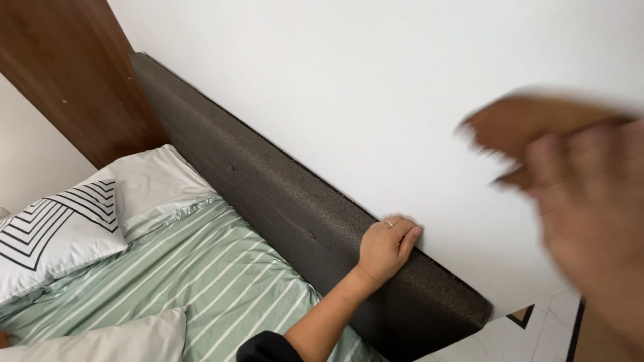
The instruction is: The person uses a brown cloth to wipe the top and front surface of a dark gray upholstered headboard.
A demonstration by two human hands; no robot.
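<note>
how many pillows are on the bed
3. A white pillow with black line pattern lies at left, a plain white pillow sits behind it by the headboard, and another white pillow lies at the bottom edge. More may be out of frame.

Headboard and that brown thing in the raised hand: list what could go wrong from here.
1. The right hand is motion-blurred while holding a brown object close to the white wall; it might scuff or dent the wall.
2. The left hand grips the top edge of the dark headboard, fingers against the wall, so they could get struck or pinched.
</note>
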